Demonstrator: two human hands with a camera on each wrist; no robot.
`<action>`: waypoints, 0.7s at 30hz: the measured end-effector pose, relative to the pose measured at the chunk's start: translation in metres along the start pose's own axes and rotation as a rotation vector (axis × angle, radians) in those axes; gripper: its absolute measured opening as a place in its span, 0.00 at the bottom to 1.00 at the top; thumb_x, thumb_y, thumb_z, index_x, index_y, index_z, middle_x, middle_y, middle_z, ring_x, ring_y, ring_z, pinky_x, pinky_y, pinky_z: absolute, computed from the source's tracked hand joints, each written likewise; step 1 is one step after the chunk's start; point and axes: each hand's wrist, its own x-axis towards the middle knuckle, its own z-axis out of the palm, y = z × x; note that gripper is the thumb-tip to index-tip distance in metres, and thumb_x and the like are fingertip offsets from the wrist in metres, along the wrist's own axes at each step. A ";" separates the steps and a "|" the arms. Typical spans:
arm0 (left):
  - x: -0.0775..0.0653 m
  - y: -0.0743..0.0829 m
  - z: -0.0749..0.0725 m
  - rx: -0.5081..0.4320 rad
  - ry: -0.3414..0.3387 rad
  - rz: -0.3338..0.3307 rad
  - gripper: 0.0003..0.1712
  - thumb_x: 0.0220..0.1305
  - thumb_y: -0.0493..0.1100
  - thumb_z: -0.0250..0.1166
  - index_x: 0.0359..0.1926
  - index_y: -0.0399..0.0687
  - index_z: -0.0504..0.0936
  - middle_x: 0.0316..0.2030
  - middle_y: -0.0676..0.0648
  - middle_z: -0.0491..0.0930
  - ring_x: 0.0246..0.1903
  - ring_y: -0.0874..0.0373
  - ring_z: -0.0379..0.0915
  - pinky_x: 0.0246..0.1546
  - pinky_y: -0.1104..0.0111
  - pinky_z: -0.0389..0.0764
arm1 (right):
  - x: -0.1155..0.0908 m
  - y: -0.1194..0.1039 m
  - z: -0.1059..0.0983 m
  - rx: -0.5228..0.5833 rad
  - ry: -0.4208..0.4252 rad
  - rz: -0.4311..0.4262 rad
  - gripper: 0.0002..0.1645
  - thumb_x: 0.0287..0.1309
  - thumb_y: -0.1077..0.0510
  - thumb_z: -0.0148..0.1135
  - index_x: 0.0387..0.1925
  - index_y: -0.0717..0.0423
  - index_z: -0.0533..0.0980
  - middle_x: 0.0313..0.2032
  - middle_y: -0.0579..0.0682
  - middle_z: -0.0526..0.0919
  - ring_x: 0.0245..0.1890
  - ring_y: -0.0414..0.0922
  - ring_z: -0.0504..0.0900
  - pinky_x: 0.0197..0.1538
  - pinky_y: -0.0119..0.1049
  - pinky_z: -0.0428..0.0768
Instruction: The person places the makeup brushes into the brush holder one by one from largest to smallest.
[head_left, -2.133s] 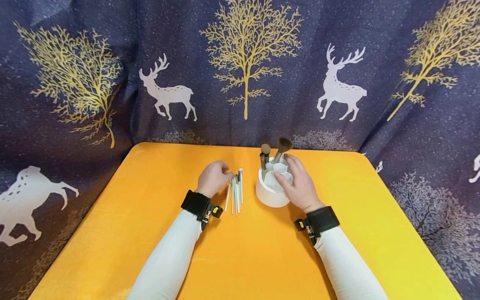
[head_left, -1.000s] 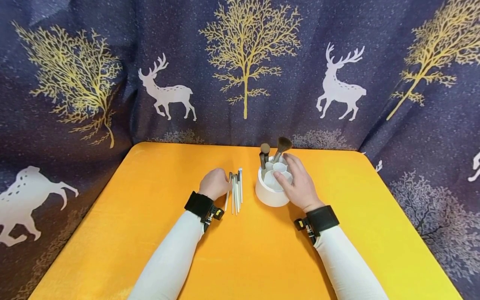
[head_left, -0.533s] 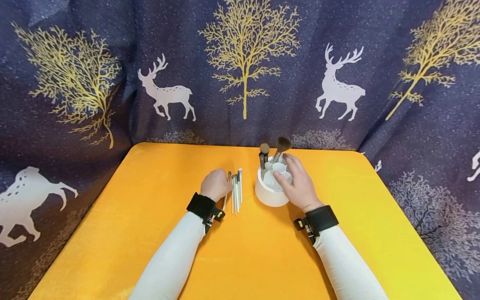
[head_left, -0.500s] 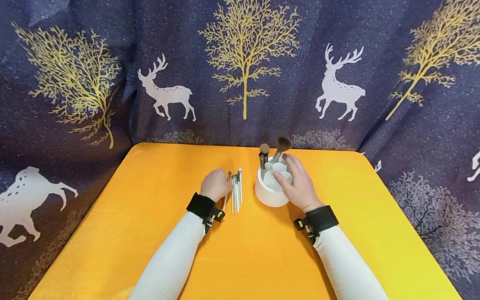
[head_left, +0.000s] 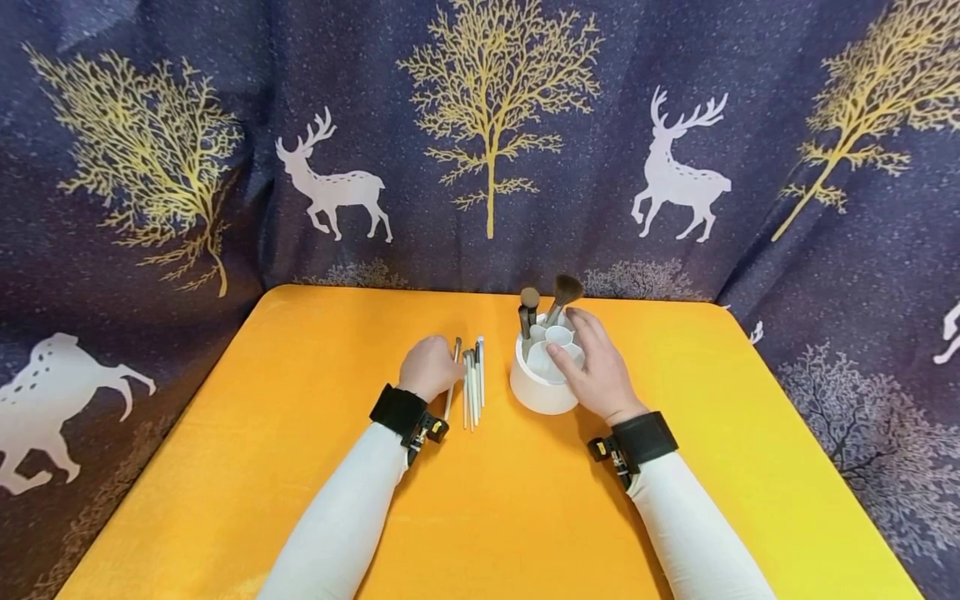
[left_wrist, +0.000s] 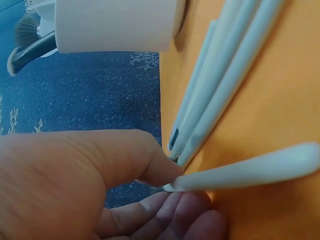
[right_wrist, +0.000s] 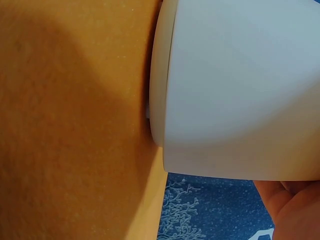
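My left hand (head_left: 429,369) pinches a slim makeup brush (left_wrist: 245,170) between thumb and fingers; its pale handle slants toward me, and its small dark tip shows past the hand in the head view. Just right of it, several more thin makeup brushes (head_left: 474,392) lie side by side on the table, tips pointing away. My right hand (head_left: 603,367) holds the white round brush holder (head_left: 543,396) by its right side, the thumb over the rim. Fuller brushes stand in the holder's back compartments, among them a wide fluffy brush (head_left: 567,289) and a round-headed brush (head_left: 530,297).
An orange cloth covers the table (head_left: 480,517). Behind it hangs a dark blue curtain (head_left: 442,183) printed with deer and trees. Black straps with small cameras sit on both wrists.
The left hand has come down onto the leftmost brush, pinched it and drawn it slightly left, apart from the other brushes. The right hand and the holder have stayed in place.
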 end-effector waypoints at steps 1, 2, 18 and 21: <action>0.000 0.000 -0.001 -0.004 0.007 0.007 0.19 0.56 0.46 0.67 0.14 0.49 0.70 0.13 0.51 0.57 0.13 0.54 0.61 0.16 0.66 0.56 | 0.000 0.000 0.000 0.000 0.000 0.001 0.40 0.68 0.35 0.52 0.71 0.55 0.63 0.69 0.53 0.63 0.64 0.50 0.68 0.61 0.54 0.69; 0.000 0.000 -0.001 -0.007 0.013 0.010 0.20 0.56 0.46 0.67 0.14 0.50 0.69 0.12 0.52 0.57 0.12 0.55 0.59 0.15 0.66 0.55 | 0.000 0.000 0.000 -0.002 -0.001 0.001 0.40 0.68 0.35 0.52 0.70 0.55 0.63 0.70 0.52 0.63 0.64 0.50 0.68 0.61 0.54 0.69; -0.003 0.012 -0.017 -0.129 0.172 0.088 0.12 0.58 0.50 0.67 0.38 0.49 0.78 0.28 0.51 0.77 0.22 0.57 0.71 0.25 0.64 0.70 | 0.000 -0.001 -0.001 -0.004 -0.010 0.007 0.40 0.68 0.35 0.52 0.71 0.56 0.63 0.70 0.51 0.62 0.65 0.50 0.66 0.62 0.54 0.67; -0.004 0.015 -0.019 -0.146 0.205 0.113 0.15 0.58 0.50 0.67 0.42 0.48 0.79 0.32 0.51 0.78 0.26 0.57 0.72 0.30 0.64 0.72 | 0.000 -0.001 -0.001 -0.003 -0.011 0.007 0.41 0.68 0.35 0.52 0.71 0.56 0.63 0.70 0.51 0.62 0.66 0.50 0.65 0.63 0.54 0.67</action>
